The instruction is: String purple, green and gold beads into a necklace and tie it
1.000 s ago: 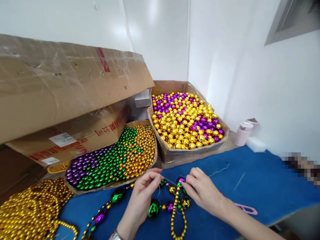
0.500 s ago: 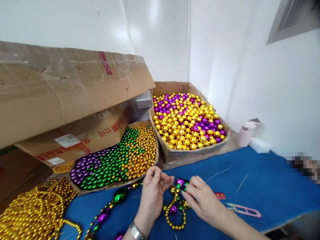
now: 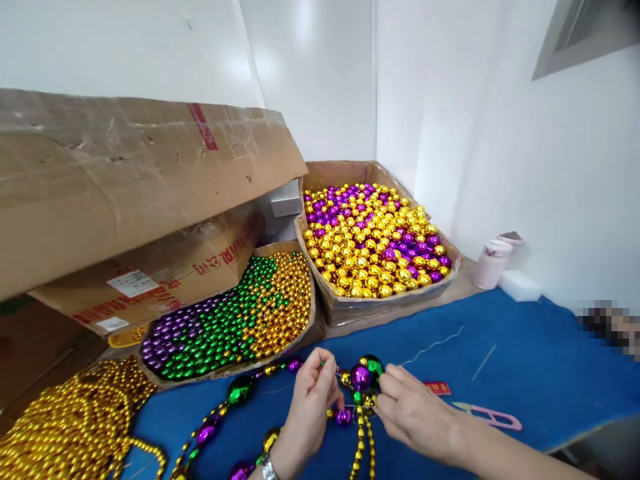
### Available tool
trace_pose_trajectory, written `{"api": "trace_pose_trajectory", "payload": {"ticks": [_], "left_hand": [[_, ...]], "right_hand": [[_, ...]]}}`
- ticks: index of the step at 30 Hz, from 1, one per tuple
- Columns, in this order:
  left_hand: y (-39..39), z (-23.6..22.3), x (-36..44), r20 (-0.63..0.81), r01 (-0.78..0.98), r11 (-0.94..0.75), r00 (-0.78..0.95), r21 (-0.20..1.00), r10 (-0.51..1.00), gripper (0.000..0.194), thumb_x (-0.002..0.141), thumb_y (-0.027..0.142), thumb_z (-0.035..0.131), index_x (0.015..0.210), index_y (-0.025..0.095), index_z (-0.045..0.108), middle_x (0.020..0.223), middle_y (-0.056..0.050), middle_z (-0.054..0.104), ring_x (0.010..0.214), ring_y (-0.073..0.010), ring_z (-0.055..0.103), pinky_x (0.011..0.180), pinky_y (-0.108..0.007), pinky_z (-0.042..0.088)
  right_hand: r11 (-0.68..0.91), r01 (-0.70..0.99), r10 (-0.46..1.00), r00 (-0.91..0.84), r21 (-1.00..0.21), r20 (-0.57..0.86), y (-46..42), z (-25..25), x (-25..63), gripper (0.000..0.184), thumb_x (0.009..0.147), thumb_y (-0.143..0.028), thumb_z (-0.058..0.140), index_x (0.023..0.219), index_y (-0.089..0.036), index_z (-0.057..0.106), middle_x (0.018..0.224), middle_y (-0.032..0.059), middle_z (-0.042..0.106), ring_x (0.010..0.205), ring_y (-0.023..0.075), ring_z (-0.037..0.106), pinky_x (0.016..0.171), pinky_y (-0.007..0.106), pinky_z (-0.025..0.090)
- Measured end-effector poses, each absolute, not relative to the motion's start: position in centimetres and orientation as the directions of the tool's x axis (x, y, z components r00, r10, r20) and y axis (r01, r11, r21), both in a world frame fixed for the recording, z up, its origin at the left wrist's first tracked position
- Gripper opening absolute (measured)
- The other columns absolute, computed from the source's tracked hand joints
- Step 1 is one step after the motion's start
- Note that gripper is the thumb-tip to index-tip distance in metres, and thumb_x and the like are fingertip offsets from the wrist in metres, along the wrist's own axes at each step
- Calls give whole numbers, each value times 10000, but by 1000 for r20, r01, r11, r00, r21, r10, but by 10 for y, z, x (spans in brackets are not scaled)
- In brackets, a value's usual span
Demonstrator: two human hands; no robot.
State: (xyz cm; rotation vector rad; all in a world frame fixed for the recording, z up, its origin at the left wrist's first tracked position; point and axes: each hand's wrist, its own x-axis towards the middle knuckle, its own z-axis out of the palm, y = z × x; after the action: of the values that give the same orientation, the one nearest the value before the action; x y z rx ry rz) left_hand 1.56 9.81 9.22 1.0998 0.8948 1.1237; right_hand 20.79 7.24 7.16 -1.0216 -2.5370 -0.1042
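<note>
My left hand (image 3: 311,405) is closed in a pinch on the bead necklace (image 3: 356,400), over the blue cloth (image 3: 520,380). My right hand (image 3: 411,412) is closed on the same necklace, just right of a large purple bead (image 3: 360,377) and a green bead (image 3: 374,364) at the top of the bunch. Gold strands of the necklace hang down between the two hands. More of the necklace, with large green and purple beads, trails left across the cloth (image 3: 239,391). A wristwatch shows on my left wrist.
A cardboard tray of small purple, green and gold beads (image 3: 235,317) sits left of a box of larger gold and purple balls (image 3: 373,243). Gold bead strands (image 3: 70,420) are heaped at the bottom left. Pink scissors (image 3: 493,419), white thread (image 3: 435,345) and a pink cup (image 3: 491,263) lie right.
Both hands shifted slightly down and right with the necklace; the beads bunched upward between them, and the gold loop that lay on the cloth now hangs as straight strands.
</note>
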Motion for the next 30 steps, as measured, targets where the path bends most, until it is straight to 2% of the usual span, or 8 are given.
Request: {"api": "trace_pose_trajectory", "payload": {"ticks": [4,12,14,17,21,24,27,30], "left_hand": [[93,81,18,-67,-240,117,207,964,976,254,880,418,517,771,210,422,506,117,206,429,-51,181,437,-173,315],[93,85,24,-55,-191,91,185,977,981,260,881,425,503,767,210,411,507,115,255,421,-59,226,424,-187,343],[94,87,28,-11,-150,38,177,988,984,242,894,416,482,780,212,416,519,110,281,422,-63,261,435,-195,355],[93,96,37,102,-30,-97,203,995,974,215,913,391,452,794,212,433,550,88,375,459,-75,380,469,-205,365],[90,107,49,216,129,-258,273,958,938,209,931,368,410,801,212,460,590,61,450,526,-100,471,507,-220,375],[88,111,58,237,153,-294,307,943,922,219,932,365,402,793,210,468,598,53,464,535,-108,489,528,-226,393],[92,112,68,245,123,-285,270,951,931,212,927,366,412,797,207,462,594,50,478,515,-104,487,511,-219,395],[104,117,77,258,18,-263,156,965,954,202,913,378,440,803,209,443,550,71,430,473,-93,455,468,-203,378]], "right_hand": [[713,696,676,-650,-85,348,64,69,210,170,878,-186,506,709,-186,525,780,31,510,777,188,420,700,301,347],[663,731,739,-604,-161,299,66,69,214,200,886,-171,501,691,-187,546,757,28,524,764,178,459,704,297,369],[606,768,787,-540,-206,298,67,72,215,221,903,-213,494,686,-183,531,749,27,516,758,171,466,702,290,380],[487,830,863,-408,-272,298,67,81,217,302,909,-378,501,686,-175,482,753,24,488,747,164,469,657,276,389],[325,885,911,-197,-334,363,65,88,220,370,808,-494,605,687,-182,447,754,17,455,753,177,459,632,283,384],[292,908,882,-134,-300,452,61,87,223,336,763,-434,662,675,-187,452,751,25,444,750,189,443,620,289,375],[285,923,851,-121,-257,510,57,82,225,239,850,-314,566,666,-187,484,752,53,450,774,213,424,672,334,369],[284,928,822,-106,-241,559,53,70,221,304,923,-242,445,628,-193,501,698,61,444,747,220,404,692,368,351]]}}
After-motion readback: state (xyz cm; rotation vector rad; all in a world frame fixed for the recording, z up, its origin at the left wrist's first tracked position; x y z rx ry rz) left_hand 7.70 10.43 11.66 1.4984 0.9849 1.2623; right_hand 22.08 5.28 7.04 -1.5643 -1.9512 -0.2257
